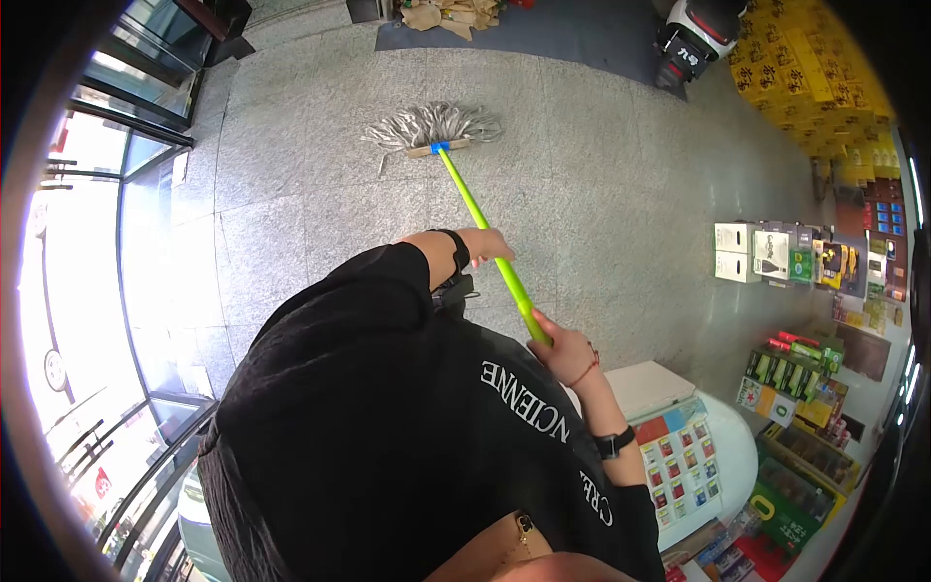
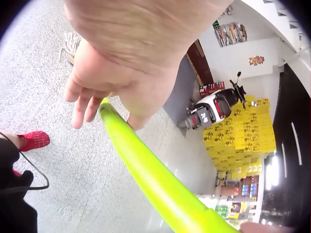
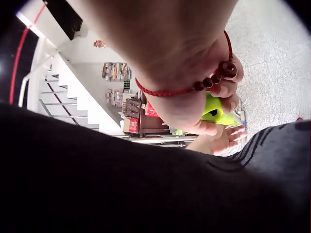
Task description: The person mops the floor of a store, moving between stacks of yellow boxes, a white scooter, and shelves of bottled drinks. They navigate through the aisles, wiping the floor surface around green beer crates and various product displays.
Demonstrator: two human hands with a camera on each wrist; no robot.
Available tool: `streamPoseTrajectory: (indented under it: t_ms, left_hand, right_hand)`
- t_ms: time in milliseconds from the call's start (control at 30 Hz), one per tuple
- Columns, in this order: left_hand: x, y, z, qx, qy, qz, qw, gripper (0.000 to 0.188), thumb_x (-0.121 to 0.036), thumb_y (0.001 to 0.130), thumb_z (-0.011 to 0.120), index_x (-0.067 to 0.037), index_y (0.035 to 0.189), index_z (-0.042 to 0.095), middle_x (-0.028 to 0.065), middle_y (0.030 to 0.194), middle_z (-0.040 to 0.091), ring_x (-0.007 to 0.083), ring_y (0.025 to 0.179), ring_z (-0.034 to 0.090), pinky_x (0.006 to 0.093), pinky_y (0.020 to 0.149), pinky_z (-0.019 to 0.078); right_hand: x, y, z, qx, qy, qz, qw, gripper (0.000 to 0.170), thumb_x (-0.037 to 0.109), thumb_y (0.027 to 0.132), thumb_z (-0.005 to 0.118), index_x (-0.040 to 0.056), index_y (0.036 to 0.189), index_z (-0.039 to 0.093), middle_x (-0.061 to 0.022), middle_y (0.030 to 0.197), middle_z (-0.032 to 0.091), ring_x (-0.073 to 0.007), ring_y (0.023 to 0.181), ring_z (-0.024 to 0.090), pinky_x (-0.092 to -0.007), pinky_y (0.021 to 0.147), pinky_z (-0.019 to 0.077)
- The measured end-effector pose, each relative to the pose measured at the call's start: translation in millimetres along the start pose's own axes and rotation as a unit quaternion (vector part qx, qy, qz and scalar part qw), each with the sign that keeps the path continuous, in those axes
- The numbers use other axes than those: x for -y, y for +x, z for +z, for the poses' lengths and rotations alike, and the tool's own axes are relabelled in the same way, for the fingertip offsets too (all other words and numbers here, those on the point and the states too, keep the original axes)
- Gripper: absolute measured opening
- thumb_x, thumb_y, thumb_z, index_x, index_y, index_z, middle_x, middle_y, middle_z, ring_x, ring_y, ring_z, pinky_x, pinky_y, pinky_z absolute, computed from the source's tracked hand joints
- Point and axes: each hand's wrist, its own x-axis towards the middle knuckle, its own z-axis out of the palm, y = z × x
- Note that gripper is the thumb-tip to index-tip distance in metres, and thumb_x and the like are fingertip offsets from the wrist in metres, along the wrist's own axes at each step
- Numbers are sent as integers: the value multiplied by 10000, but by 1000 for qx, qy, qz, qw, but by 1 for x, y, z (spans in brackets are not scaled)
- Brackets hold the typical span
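A mop with a bright green handle [image 1: 470,202] reaches forward from the body, its grey string head [image 1: 432,124] spread on the floor. At the middle of the handle is the left hand [image 1: 485,244], the pole passing between thumb and fingers; in the left wrist view this hand [image 2: 129,63] has fairly straight, loose fingers beside the green pole [image 2: 146,165]. Its extended fingers also show in the right wrist view. The right hand [image 1: 565,351] grips the handle's near end; in the right wrist view its fingers [image 3: 226,97] curl round the green grip [image 3: 212,109].
Glass doors [image 1: 145,213] stand at the left. A scooter [image 1: 700,37] is at the back right beside stacked yellow boxes [image 1: 800,73]. Cartons [image 1: 734,252] and shelved goods line the right side. A white display counter [image 1: 739,456] is close by the right arm.
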Motion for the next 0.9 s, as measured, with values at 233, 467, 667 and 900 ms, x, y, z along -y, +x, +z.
streamPoseTrajectory:
  t_ms: [233, 467, 667, 900]
  left_hand:
    - [4, -36, 51, 107, 128, -20, 986, 567, -450, 781, 479, -38, 1172, 487, 167, 911, 588, 246, 650, 583, 397, 616, 479]
    - [11, -59, 29, 156, 182, -21, 971, 671, -568, 765, 456, -84, 1229, 458, 198, 988, 578, 295, 752, 582, 428, 671, 469]
    - [42, -56, -9, 112, 161, 6, 981, 620, -528, 767, 454, -55, 1164, 509, 178, 920, 595, 279, 730, 593, 397, 621, 488]
    - [127, -41, -129, 37, 104, -26, 994, 518, -461, 797, 417, -16, 1017, 566, 162, 869, 595, 266, 753, 585, 401, 637, 456]
  right_hand:
    - [8, -71, 22, 6, -29, -13, 999, 519, 265, 749, 599, 206, 1241, 443, -216, 700, 583, -377, 697, 583, -448, 634, 465]
    - [34, -73, 16, -13, -37, -11, 999, 491, 270, 720, 622, 200, 1191, 501, -199, 715, 594, -360, 713, 589, -435, 647, 469]
    - [63, -30, 19, -9, -40, 2, 999, 494, 276, 728, 617, 218, 1201, 488, -197, 729, 598, -363, 720, 589, -431, 660, 473]
    - [153, 95, 17, 6, -62, -12, 998, 511, 310, 738, 586, 239, 1228, 459, -178, 769, 611, -357, 743, 593, -428, 685, 474]
